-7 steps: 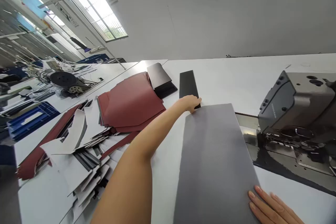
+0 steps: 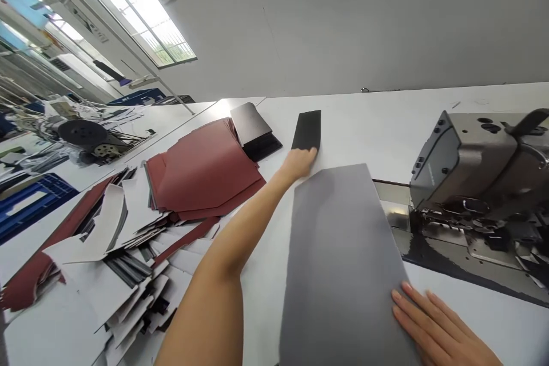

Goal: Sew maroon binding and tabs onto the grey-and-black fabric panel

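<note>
My left hand [image 2: 301,163] stretches far forward, its fingers closed on the near end of a black rectangular piece [image 2: 307,128], whose far part lies at the table's far side. Just below that hand begins a large grey sheet [image 2: 334,251] that runs toward me. My right hand [image 2: 441,326] lies flat, fingers extended, over the right edge of the grey sheet near the bottom of the view. It grips nothing.
A stack of dark red sheets [image 2: 201,168] and a small stack of dark pieces [image 2: 251,126] lie to the left. Nearer are loose white and red offcuts [image 2: 128,257]. A sewing machine [image 2: 484,177] stands at right; a blue crate [image 2: 38,200] is far left.
My left hand has shifted a little with the black piece, which is now turned so that its far end leans right. My right hand stays on the grey sheet. The view has swung slightly right.
</note>
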`<action>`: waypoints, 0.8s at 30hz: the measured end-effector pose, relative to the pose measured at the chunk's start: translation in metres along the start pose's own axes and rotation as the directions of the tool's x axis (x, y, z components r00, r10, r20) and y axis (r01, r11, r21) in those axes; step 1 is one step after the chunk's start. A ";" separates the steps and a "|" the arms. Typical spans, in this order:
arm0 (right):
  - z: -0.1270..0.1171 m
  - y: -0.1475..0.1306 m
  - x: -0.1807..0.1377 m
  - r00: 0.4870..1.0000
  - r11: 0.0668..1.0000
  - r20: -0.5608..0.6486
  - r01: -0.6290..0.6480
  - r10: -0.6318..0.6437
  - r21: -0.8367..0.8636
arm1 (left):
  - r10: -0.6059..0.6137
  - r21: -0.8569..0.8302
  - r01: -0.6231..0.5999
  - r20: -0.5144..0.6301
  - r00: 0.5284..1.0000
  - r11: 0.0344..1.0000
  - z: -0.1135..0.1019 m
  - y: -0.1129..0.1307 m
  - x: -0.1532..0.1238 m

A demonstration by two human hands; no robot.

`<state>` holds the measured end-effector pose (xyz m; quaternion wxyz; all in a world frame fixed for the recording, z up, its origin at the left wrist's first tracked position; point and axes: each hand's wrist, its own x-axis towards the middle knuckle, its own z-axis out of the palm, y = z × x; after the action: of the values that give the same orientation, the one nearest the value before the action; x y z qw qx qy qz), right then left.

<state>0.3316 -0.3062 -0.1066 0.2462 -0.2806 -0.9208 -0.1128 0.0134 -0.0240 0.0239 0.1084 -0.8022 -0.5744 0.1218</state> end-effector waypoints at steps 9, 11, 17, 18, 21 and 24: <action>0.038 0.074 0.071 0.981 0.985 0.090 -0.173 0.173 -0.004 | 0.363 0.191 -0.313 -0.602 0.711 0.930 -0.039 0.094 -0.127; 0.030 0.077 0.068 0.989 0.989 0.073 -0.137 0.132 0.060 | 0.396 0.125 -0.399 -0.562 0.726 0.908 -0.009 0.120 -0.152; -0.005 0.048 0.030 0.994 0.986 0.073 -0.086 0.076 0.144 | 0.372 -0.072 -0.499 -0.576 0.728 0.864 0.051 0.142 -0.164; -0.007 0.044 0.027 0.994 0.984 0.072 -0.097 0.087 0.150 | 0.386 -0.074 -0.518 -0.580 0.717 0.852 0.054 0.143 -0.162; -0.006 0.041 0.025 0.992 0.978 0.052 -0.122 0.115 0.169 | 0.437 -0.092 -0.582 -0.570 0.696 0.808 0.057 0.146 -0.158; -0.005 0.043 0.029 0.990 0.968 0.030 -0.139 0.136 0.209 | 0.451 -0.143 -0.608 -0.545 0.707 0.781 0.059 0.148 -0.159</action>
<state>0.3379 -0.2593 -0.0845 0.2745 -0.3172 -0.9078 0.0047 0.0779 -0.2200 -0.0672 0.0794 -0.9446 -0.2820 -0.1479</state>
